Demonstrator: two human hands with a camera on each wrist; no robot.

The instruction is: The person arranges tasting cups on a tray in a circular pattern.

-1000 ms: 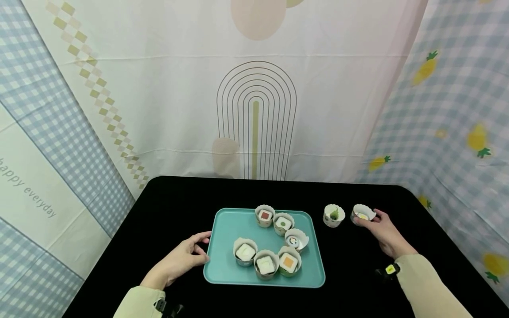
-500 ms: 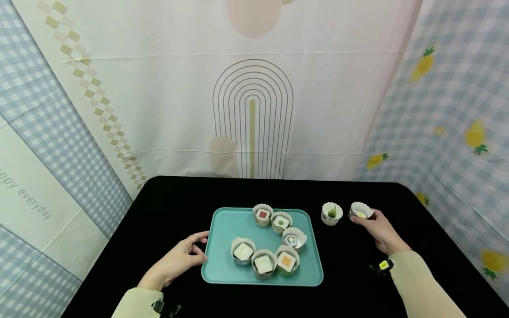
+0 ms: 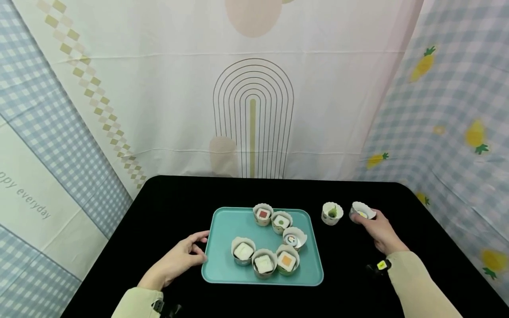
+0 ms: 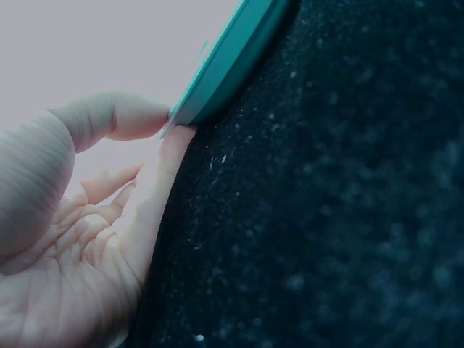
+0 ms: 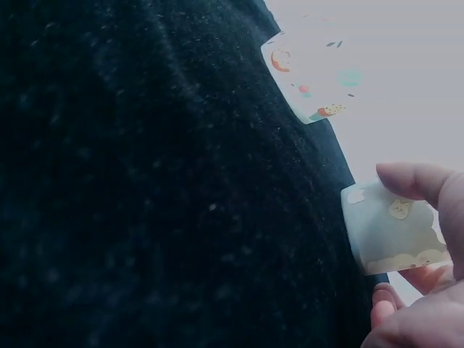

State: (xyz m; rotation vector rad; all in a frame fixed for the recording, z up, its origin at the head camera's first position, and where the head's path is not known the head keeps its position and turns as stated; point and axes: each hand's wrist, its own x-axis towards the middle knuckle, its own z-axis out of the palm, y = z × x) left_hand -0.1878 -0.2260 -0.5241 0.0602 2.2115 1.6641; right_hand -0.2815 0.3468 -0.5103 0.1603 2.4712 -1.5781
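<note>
My left hand (image 3: 175, 261) pinches the left rim of a turquoise tray (image 3: 221, 240); the left wrist view shows the thumb on top of the tray's edge (image 4: 210, 87) and a finger under it. Off the tray to the right, my right hand (image 3: 382, 233) grips a pale paper baking cup (image 3: 361, 206) with something white and yellow inside. Thumb and fingers lie on opposite sides of this cup (image 5: 380, 225) in the right wrist view. Just left of it stands another paper cup (image 3: 330, 221) with a green leafy piece (image 3: 332, 213) inside.
Several paper cups stand on the tray, holding white square pieces, including one with a red top (image 3: 263, 214), one with an orange top (image 3: 286, 261) and a plain one (image 3: 244, 251). A black cloth (image 3: 183, 198) covers the table. Printed curtains (image 3: 318, 110) hang behind and at both sides.
The head view has shifted slightly. Both hands stay nearly in place, the left on the tray's rim and the right on the same paper cup.
</note>
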